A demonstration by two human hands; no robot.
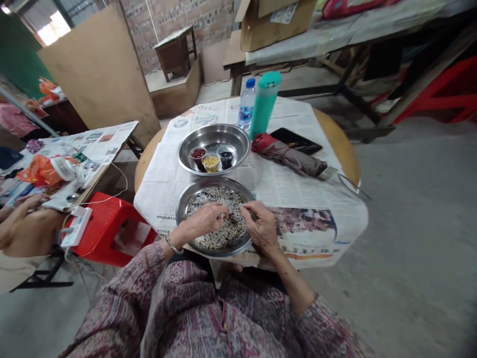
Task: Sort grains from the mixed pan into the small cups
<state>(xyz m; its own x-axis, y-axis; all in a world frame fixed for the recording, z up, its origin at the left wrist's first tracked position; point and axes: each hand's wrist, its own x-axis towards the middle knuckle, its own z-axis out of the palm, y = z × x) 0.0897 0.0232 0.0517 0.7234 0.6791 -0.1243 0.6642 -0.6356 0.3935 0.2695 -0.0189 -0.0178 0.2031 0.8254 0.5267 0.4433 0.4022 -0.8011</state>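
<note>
A steel basin [180, 205] close to my body holds a mix of white, black and yellow grains or beans [218, 238]. Above the mix is my left hand [211, 219], its fingers curled together. My right hand [263, 224] is at the basin's right side, thumb and fingertips pinched. Whatever either hand has between its fingertips is too small to make out. Just beyond stands a second steel basin [214, 130] with three clear cups in it: a cup of dark red beans [198, 155], a cup of yellow beans [211, 163] and a cup of black beans [226, 158].
Newspaper [298, 184] covers the round table. Toward the back right are a water bottle [247, 105], a teal flask [265, 104], a folded umbrella [290, 156] and a black tablet-like object [298, 140]. A red stool [108, 228] and another person's arm [22, 214] are at left.
</note>
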